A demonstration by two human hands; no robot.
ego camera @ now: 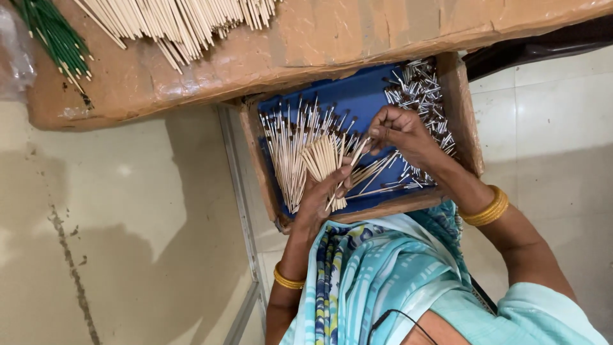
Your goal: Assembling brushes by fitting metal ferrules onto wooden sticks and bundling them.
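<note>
We've got our left hand (317, 199) wrapped around a bundle of sticks (324, 161), fanned out just above the blue-lined tray (357, 96) in front of our lap. Our right hand (397, 133) pinches one thin stick (357, 152) at its end, fingers nearly shut, right beside the bundle. Loose dark-tipped sticks (288, 150) lie across the tray. Pale sticks (185, 22) and green ones (54, 35) rest on the brown tabletop (332, 38) above.
</note>
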